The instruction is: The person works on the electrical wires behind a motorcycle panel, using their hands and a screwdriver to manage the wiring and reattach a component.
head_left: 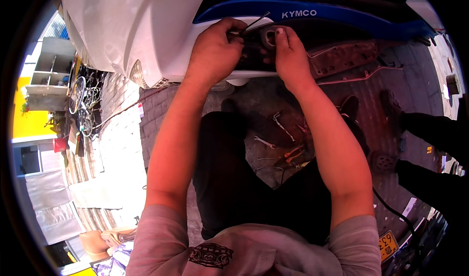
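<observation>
My left hand (214,48) grips a thin dark metal tool (256,22) whose shaft sticks up and to the right against the side of a white and blue scooter (146,26). My right hand (287,48) pinches a small round grey part (268,35) in the dark opening of the scooter body, just right of the tool. Both hands almost touch there. My forearms reach up from the lower edge over my dark trousers.
Wrenches (266,142) and pliers with orange handles (294,154) lie on the brick pavement between my knees. Another person's dark legs and shoes (415,124) stand at the right. Bicycles (80,100) and shelving are at the far left. A black cable (391,210) runs at lower right.
</observation>
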